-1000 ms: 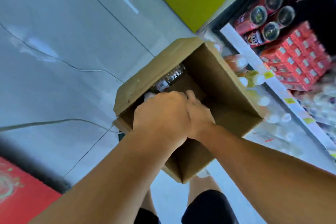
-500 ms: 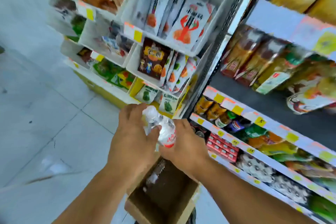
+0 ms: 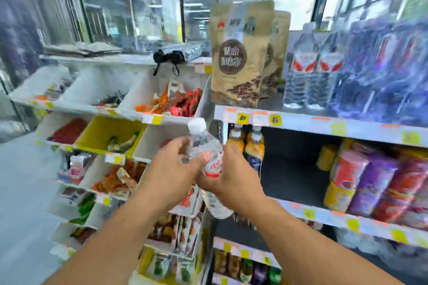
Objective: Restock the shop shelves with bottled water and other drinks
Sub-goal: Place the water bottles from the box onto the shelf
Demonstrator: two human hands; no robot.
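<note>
Both hands hold 2 water bottles at the 6 o'clock centre: the left hand point(image 3: 176, 164) curls around the upper bottle point(image 3: 205, 146), the right hand point(image 3: 228, 173) grips near its label, probably to carry them to the top shelf point(image 3: 324, 120) at 2 o'clock, where water bottles point(image 3: 308, 71) stand.

Bright, even daylight — strong motion blur, smeared edges, wide-angle bending at the sides

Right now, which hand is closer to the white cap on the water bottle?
Left. The left hand grips the water bottle high up, just below the cap. The right hand holds it lower, around the label.
</note>
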